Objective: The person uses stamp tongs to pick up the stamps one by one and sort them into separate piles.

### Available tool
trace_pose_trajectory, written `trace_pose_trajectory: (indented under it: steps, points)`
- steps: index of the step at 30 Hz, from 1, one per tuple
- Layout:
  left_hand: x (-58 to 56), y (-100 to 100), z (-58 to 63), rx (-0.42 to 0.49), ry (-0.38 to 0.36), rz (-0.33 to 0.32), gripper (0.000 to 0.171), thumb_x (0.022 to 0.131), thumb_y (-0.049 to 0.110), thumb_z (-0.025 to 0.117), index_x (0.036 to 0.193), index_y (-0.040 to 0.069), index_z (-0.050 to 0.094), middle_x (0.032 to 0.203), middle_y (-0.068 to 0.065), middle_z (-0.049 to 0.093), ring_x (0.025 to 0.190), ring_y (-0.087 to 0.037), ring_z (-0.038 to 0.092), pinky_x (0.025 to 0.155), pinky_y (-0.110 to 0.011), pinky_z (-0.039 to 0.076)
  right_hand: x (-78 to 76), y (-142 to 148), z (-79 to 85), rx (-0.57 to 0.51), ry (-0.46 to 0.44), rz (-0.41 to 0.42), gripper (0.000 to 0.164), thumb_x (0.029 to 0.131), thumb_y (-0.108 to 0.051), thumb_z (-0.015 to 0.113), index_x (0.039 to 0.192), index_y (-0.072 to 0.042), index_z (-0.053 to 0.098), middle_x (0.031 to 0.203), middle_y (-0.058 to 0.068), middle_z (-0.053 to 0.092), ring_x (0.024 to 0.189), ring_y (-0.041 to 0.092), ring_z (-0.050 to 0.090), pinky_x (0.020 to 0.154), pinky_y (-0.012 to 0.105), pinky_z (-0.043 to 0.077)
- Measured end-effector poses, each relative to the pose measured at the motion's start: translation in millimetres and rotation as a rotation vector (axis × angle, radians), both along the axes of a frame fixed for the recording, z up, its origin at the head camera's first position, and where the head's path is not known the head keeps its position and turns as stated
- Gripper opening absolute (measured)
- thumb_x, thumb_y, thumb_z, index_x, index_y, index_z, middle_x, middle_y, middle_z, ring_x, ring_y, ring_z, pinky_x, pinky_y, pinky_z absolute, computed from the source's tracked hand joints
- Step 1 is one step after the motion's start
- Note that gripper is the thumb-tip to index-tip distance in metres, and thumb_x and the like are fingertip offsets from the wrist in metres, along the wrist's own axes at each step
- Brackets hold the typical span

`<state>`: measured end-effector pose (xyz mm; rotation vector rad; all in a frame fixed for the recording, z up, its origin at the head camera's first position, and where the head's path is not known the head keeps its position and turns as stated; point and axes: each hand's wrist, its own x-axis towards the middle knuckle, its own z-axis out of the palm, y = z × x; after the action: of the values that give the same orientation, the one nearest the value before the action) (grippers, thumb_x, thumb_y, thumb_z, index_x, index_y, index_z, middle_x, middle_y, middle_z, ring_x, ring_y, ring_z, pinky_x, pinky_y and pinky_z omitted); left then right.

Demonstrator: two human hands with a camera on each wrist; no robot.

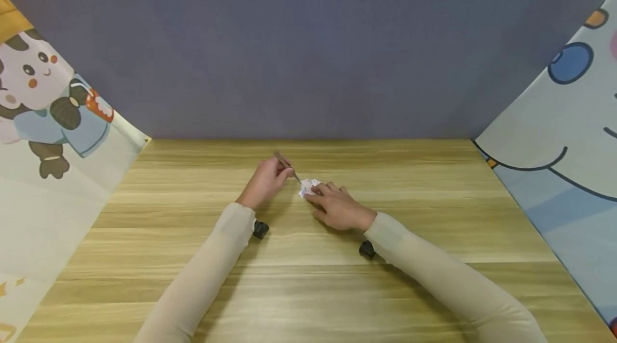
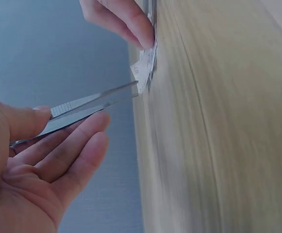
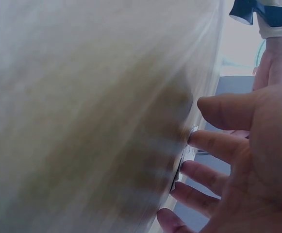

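Observation:
In the head view my left hand (image 1: 266,181) pinches a pair of metal tweezers (image 1: 284,162) between thumb and fingers. The two prongs of the tweezers (image 2: 90,103) stand slightly apart in the left wrist view, their tips right at the edge of a small white printed paper piece (image 2: 141,73). That paper (image 1: 306,185) lies on the table, its near right part hidden under fingers. My right hand (image 1: 339,208) presses the paper with outstretched fingertips. In the right wrist view, the fingers (image 3: 218,145) are spread and reach down to the tabletop, with the thumb apart.
A wood-grain table (image 1: 308,289) spreads beneath both arms. Behind it rises a plain grey-blue panel (image 1: 308,53). Cartoon-printed panels (image 1: 58,96) flank the table on the left and right. Each wrist carries a small black camera (image 1: 261,229).

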<state>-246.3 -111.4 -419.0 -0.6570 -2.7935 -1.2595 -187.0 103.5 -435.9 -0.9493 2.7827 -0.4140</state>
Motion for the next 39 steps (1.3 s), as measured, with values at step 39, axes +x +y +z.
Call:
trace_pose_trajectory:
  steps: [39]
  points:
    - [7.0, 11.6, 17.5, -0.023, 0.133, 0.002, 0.004, 0.094, 0.010, 0.059, 0.095, 0.006, 0.060, 0.086, -0.006, 0.066, 0.078, -0.016, 0.064, 0.065, -0.028, 0.053, 2.2, -4.1, 0.0, 0.075, -0.012, -0.042, 0.059, 0.097, -0.035, 0.051, 0.148, -0.012, 0.032, 0.149, 0.013, 0.027, 0.133, 0.027, 0.027, 0.096, 0.053, 0.030]
